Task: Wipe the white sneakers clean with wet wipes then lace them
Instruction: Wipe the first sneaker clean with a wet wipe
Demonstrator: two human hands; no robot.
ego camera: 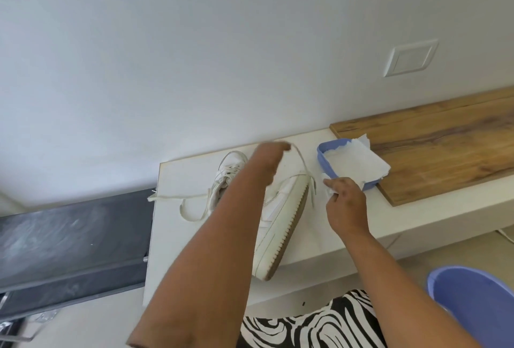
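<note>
Two white sneakers lie on the white counter [180, 175]. The near sneaker [281, 222] is tipped on its side, its ridged sole facing right. The far sneaker [228, 172] sits behind my left forearm, with a loose lace [178, 197] trailing left. My left hand [268, 158] is raised over the shoes, blurred, pinching a lace [301, 160] that runs down to the near sneaker's toe. My right hand [343, 200] is just right of that toe, fingers closed on a white wipe [329, 188]. A blue tray [324, 158] lined with white wipes stands right behind it.
A wooden board [445, 147] lies on the counter to the right of the tray. A blue basin [478, 297] sits low at the right. A dark panel [69, 236] lies left of the counter. A white wall with a switch plate [410, 57] rises behind.
</note>
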